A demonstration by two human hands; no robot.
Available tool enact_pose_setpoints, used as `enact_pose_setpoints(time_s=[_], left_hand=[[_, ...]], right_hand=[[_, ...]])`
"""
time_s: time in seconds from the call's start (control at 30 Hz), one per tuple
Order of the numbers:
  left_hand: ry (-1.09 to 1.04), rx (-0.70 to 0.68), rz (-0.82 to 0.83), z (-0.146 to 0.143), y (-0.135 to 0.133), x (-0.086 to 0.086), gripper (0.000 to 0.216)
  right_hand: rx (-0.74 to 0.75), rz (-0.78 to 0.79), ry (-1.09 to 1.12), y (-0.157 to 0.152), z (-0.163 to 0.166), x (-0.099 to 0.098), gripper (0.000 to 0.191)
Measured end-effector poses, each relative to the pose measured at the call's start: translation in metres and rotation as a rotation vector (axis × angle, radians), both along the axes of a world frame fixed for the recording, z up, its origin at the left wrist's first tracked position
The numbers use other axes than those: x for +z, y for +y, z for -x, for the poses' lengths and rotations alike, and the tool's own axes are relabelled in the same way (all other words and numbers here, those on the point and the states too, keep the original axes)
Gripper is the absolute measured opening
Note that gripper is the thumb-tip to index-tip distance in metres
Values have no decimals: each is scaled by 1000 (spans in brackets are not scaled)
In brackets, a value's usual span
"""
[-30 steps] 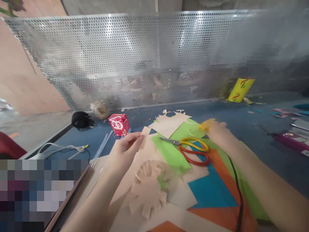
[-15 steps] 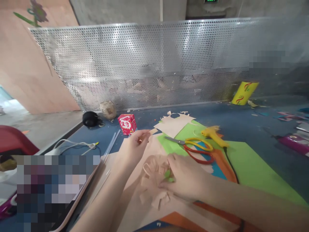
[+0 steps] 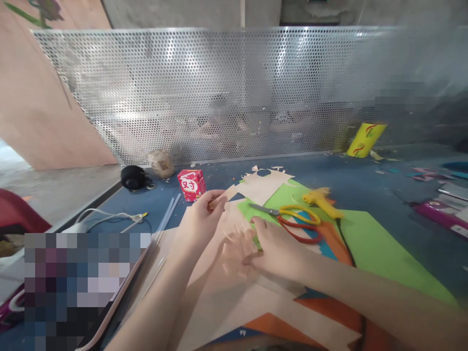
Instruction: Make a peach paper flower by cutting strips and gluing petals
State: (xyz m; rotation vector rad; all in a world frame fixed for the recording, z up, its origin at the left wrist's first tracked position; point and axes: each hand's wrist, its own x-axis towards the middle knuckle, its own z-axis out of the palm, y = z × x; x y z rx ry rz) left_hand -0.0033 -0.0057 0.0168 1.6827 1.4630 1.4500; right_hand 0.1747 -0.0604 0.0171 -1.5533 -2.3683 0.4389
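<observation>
Surface: blue table (image 3: 383, 195), perforated metal screen (image 3: 219, 92) behind.
Left hand (image 3: 199, 222): pinched small beige paper scrap (image 3: 227, 194).
Right hand (image 3: 276, 246): gripped fringed beige paper cutout (image 3: 236, 248).
Nearby: 1 yellow-and-red-handled scissors (image 3: 292, 219).

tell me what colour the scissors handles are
The scissors have one yellow handle loop and one red, seen in the head view, lying on the green paper.

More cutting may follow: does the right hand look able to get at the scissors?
Probably yes: the right hand rests on the paper flower, and the scissors lie uncovered just beyond.
</observation>
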Motion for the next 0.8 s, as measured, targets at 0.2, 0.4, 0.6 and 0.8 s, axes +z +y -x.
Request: enact_pose_setpoints(time_s=[0.2, 0.4, 0.6, 0.8], left_hand=[[-72, -16, -5, 2, -2, 3, 16], [-214, -76, 4, 3, -1, 6, 21], [-331, -152, 49, 2, -3, 12, 24], [-351, -294, 152, 0, -4, 12, 22]], right_hand=[[-59, 221, 333, 14, -2, -3, 63], [105, 458, 704, 26, -12, -10, 21], [49, 691, 917, 26, -22, 6, 17], [59, 802, 1128, 26, -29, 7, 18]])
